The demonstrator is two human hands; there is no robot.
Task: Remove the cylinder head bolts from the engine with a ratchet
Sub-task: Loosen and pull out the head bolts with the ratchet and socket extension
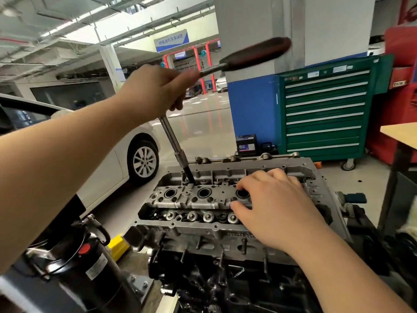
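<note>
Two bare hands at work over a grey cast-metal cylinder head [225, 199] that sits on top of a dark engine block [214, 274], low and centre in the view. Left hand [155, 91] raised well above the engine, fingers curled round the head end of a chrome ratchet with a black-and-red handle [248, 55]; the handle points up and to the right, blurred. A long chrome extension bar [173, 143] drops from under that hand, slanting down and right, and its dark lower end enters a recess at the far left of the cylinder head, by the first round plug well [170, 193]. The bolt itself is hidden down in the recess.

Right hand [270, 204] lies on the right part of the cylinder head, fingers spread and fairly straight, gripping nothing; fingertips sit at the rim of the third plug well. The hands are well apart, one high, one low.

Around: a white car with an alloy wheel [144, 161] to the left, beyond the left forearm. A green tool cabinet with many drawers [325, 114] stands right of centre against a blue-and-white pillar [250, 105]. A small black car battery [246, 145] on the floor just left of the cabinet. A black cylindrical unit with a red cap [90, 267] at lower left. A pale wooden tabletop edge [401, 129] at far right.
</note>
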